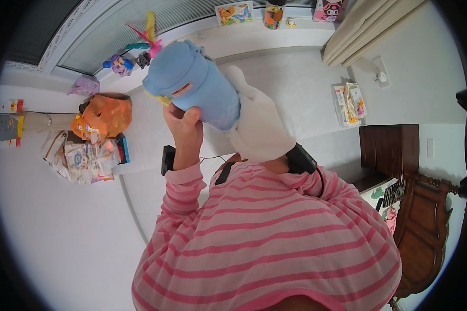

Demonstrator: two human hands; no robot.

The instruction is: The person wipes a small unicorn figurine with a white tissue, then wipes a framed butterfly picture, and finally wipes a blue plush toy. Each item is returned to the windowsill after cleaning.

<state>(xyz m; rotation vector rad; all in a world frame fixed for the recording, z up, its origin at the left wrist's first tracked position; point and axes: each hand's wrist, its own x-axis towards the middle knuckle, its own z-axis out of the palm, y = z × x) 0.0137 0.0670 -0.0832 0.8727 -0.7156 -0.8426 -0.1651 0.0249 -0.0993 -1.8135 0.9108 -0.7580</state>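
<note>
My left hand (pixel 183 126) grips the lower edge of a light blue plush piece (pixel 196 83), with the thumb pressed on its near side. A small red and white label is sewn to the blue fabric, and a bit of yellow shows by my fingertips. The blue piece meets a white plush body (pixel 257 120), which hangs toward my chest on the right. My right wrist shows at the white plush's lower end, beside a black strapped-on device (pixel 301 158). The white plush hides my right hand, so its grip cannot be seen.
On the windowsill ahead stand a picture card (pixel 234 13), a jar (pixel 274 15) and small toys. Orange (pixel 108 114) and white bags (pixel 85 159) sit at left. Packets (pixel 350 104) lie at right, near a dark wooden cabinet (pixel 389 149) and carved headboard (pixel 422 233).
</note>
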